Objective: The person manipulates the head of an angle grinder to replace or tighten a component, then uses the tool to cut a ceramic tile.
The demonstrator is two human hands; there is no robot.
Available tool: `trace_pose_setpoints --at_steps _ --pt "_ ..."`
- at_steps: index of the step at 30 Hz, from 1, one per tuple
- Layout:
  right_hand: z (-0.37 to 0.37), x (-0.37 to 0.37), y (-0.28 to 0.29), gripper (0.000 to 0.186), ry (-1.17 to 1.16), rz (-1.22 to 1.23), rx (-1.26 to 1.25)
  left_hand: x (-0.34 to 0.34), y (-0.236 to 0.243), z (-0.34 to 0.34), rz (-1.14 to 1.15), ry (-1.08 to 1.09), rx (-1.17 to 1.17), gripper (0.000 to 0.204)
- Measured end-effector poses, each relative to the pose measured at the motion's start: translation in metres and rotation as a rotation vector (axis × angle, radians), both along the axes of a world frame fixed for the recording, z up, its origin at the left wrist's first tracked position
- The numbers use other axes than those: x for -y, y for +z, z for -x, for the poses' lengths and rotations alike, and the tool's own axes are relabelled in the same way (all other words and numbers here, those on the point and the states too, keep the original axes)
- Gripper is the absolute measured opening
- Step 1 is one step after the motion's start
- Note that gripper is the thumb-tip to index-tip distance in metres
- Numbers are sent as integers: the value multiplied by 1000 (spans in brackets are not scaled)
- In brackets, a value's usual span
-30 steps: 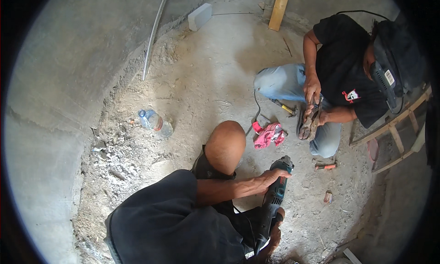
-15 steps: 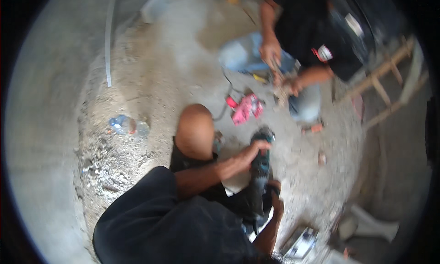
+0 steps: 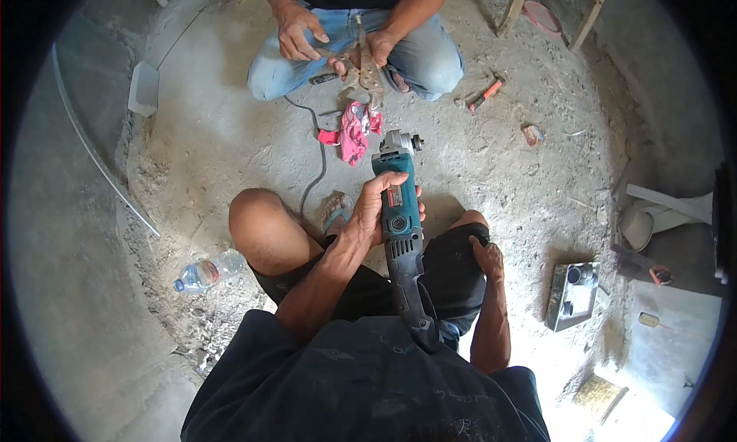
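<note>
My left hand (image 3: pixel 376 204) is closed around the teal and black body of an angle grinder (image 3: pixel 398 182). Its metal gear head points away from me, with a short spindle (image 3: pixel 417 142) sticking out to the right and no disc visible on it. The black rear end of the grinder reaches back to my shirt. On my right thigh rests my right hand (image 3: pixel 488 259), holding nothing that I can see; its fingers are partly hidden. Beyond the grinder lies a pink patterned cloth (image 3: pixel 353 140) on the floor.
A co-worker sits opposite, their hands (image 3: pixel 380 46) on a worn metal piece (image 3: pixel 371 75). A dark cord (image 3: pixel 321 158) crosses the floor. Around me are an orange-handled hammer (image 3: pixel 485 95), a plastic bottle (image 3: pixel 198 276), an open metal box (image 3: pixel 573 294) and a wooden frame (image 3: pixel 516 8).
My right hand has left the rear of the grinder and come down on my right thigh. My left hand still holds the grinder. The view has shifted and steadied.
</note>
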State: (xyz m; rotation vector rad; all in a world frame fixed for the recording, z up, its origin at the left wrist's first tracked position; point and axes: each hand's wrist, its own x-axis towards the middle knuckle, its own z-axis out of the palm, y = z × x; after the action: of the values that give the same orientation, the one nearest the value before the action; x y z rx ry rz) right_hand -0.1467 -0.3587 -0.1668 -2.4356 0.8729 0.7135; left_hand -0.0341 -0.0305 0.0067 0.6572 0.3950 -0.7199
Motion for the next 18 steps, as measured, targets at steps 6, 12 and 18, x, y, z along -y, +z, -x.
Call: trace_pose_setpoints --at_steps 6,12,18 --pt "-1 -14 12 89 -43 45 47 1 1 -6 66 -48 5 38" --pt "3 -9 11 87 -60 -14 65 9 -12 -7 353 -56 29 44" --pt "6 -10 -2 85 -51 9 120 11 -28 -8 582 -112 58 62"
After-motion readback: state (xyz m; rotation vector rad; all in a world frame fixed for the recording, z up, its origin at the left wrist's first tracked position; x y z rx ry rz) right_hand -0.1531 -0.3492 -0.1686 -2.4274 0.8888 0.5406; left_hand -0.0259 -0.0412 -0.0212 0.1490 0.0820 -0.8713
